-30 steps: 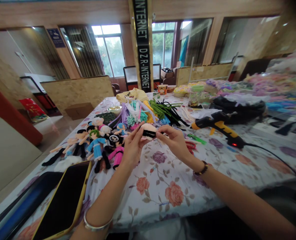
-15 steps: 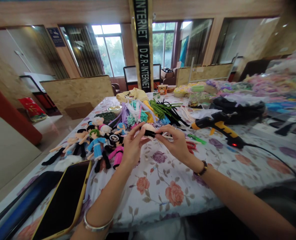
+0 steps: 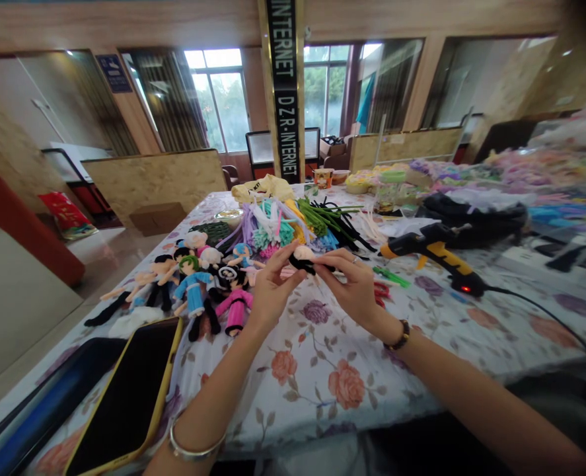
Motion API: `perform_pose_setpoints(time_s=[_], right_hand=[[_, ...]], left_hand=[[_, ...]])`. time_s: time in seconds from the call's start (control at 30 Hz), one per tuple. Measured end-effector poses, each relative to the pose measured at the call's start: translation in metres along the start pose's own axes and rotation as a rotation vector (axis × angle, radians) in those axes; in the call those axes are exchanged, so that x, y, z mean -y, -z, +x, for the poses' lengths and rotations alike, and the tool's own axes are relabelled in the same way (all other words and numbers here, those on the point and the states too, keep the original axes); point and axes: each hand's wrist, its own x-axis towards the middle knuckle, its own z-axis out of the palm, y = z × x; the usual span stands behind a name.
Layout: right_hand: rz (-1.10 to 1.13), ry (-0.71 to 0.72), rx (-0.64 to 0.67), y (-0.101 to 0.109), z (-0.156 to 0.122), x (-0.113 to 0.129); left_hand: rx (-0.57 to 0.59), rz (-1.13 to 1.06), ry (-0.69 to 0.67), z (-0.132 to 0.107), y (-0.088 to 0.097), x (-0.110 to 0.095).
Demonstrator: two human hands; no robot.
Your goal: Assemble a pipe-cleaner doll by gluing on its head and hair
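Above the flowered tablecloth (image 3: 322,370), both my hands pinch a small fuzzy doll head (image 3: 302,258), pale pink with a black strip across it. My left hand (image 3: 271,291) grips it from the left with fingertips closed on it. My right hand (image 3: 352,284) closes on its right side, where a thin pale stick pokes out. A silver bangle rings my left wrist and a dark bead bracelet my right. Finished pipe-cleaner dolls (image 3: 198,291) lie just left of my hands.
A yellow-cased phone (image 3: 124,396) lies at the near left on a dark tablet. A heap of coloured pipe cleaners (image 3: 293,228) sits behind my hands. A yellow and black glue gun (image 3: 436,254) with a red light stands at right, its cord trailing right. Red scissors (image 3: 382,291) lie beside my right hand.
The doll head has turned a little in my fingers, so more of the black strip faces me. My hands shifted slightly right and closer together.
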Motion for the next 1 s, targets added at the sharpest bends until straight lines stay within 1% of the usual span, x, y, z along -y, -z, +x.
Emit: perform_pose_setpoints(time_s=[0.07,0.13,0.27,0.4,0.57,0.67,0.9,1.0], right_hand=[[-0.037,0.036,-0.013,-0.0001,-0.0005,0.0005],[-0.077,0.07,-0.023,-0.0005,-0.0014,0.0006],[-0.128,0.123,-0.047,-0.0012,-0.0024,0.0007],[-0.134,0.14,-0.05,-0.0009,-0.0017,0.0014],[-0.125,0.151,-0.053,-0.0005,-0.0012,0.0031],[-0.126,0.154,-0.061,-0.0007,-0.0013,0.004],[-0.138,0.139,-0.076,-0.0012,-0.0022,0.0034],[-0.131,0.14,-0.064,-0.001,-0.0025,0.0023]], left_hand=[[-0.019,0.027,-0.001,-0.0006,-0.0011,-0.0015],[-0.066,0.049,-0.003,-0.0011,-0.0024,-0.0029],[-0.137,0.036,0.027,-0.0013,-0.0045,-0.0046],[-0.147,0.024,0.043,-0.0013,-0.0049,-0.0048],[-0.1,0.081,-0.037,-0.0011,-0.0036,-0.0029],[-0.087,0.087,-0.037,-0.0007,-0.0033,-0.0008],[-0.125,0.002,-0.025,-0.0005,-0.0053,0.0004],[-0.106,-0.046,0.006,-0.0016,-0.0062,-0.0018]])
